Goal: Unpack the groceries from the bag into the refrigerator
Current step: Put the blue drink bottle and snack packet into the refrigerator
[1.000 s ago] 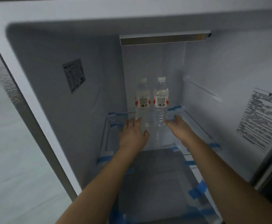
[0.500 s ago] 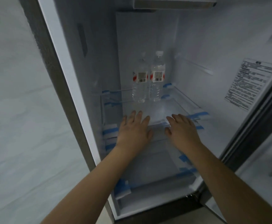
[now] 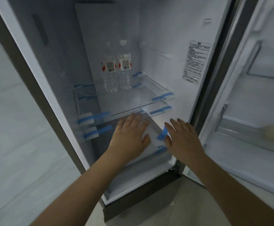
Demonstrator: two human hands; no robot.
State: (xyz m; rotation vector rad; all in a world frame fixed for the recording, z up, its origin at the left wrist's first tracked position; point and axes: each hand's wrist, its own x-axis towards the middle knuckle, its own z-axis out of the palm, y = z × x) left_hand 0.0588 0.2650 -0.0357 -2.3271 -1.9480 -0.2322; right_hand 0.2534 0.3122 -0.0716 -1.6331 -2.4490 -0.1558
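Observation:
Two clear water bottles with red-and-white labels stand upright side by side at the back of the refrigerator's glass shelf (image 3: 133, 101): the left bottle (image 3: 109, 74) and the right bottle (image 3: 124, 67). My left hand (image 3: 130, 134) hovers palm down in front of the shelf's front edge, fingers apart, holding nothing. My right hand (image 3: 181, 139) is beside it near the fridge's right wall, also spread and empty. Both hands are well clear of the bottles. No grocery bag is in view.
The refrigerator's door (image 3: 255, 95) stands open on the right, with door bins (image 3: 247, 136); a blurred pale item lies in one. Blue tape strips (image 3: 100, 115) hold the shelves. A lower shelf (image 3: 152, 128) sits beneath my hands. A pale wall is at the left.
Both hands have let go of the bottles and drawn back out to the shelf's front. The view has pulled back and down, showing the open door.

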